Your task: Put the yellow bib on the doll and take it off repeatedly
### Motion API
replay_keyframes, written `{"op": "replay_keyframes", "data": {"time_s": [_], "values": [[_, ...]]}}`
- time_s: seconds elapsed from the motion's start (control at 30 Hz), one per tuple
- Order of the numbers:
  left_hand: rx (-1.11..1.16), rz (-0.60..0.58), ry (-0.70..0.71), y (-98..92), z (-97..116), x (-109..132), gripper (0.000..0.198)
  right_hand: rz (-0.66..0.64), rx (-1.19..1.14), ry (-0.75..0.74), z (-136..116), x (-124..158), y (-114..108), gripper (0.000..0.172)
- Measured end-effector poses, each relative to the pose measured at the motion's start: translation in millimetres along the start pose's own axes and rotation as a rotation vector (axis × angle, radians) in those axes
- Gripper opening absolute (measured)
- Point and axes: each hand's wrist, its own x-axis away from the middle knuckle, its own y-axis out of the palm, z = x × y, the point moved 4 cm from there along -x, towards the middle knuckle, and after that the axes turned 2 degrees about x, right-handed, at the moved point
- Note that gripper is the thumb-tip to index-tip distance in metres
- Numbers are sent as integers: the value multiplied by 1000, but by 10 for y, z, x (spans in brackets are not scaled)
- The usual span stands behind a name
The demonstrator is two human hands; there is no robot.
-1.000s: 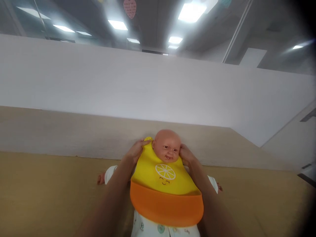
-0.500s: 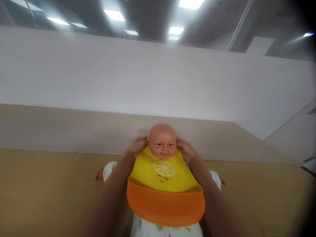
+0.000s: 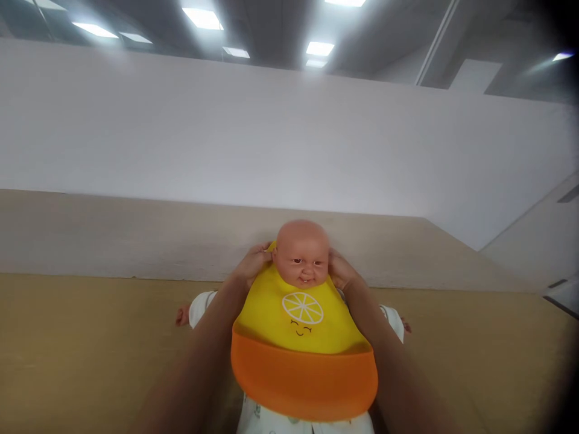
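A baby doll [image 3: 302,253] in white printed clothes lies on its back on a tan table [image 3: 90,349]. On its chest sits a yellow bib [image 3: 302,313] with a lemon-slice face and an orange catch pocket. My left hand [image 3: 252,265] is closed on the bib's neck strap at the doll's left ear side. My right hand [image 3: 340,270] reaches behind the doll's neck on the other side, its fingers curled and partly hidden behind the head.
A white partition wall [image 3: 181,132] rises behind the table's far edge. A lighter strip of tabletop [image 3: 113,241] runs along the back. Ceiling lights shine above. A grey ledge [image 3: 543,253] shows at the right.
The doll's head has turned slightly and both hands have moved closer behind its neck. The view has shifted down a little.
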Motion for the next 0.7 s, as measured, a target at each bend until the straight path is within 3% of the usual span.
{"op": "replay_keyframes", "data": {"time_s": [0.23, 0.37, 0.57, 0.7], "values": [[-264, 100, -28, -139, -64, -49, 26, 37, 9, 41, 30, 9, -6, 40], [-300, 131, -24, -233, -138, -105, 19, 45, 37, 36, 16, 8, 11, 42], [-185, 67, 1, -169, -147, -88, 41, 69, 107, -52, -134, 45, 79, 37], [9, 57, 28, -148, -153, -88, 63, 123, 144, -17, -166, 85, 84, 38]]}}
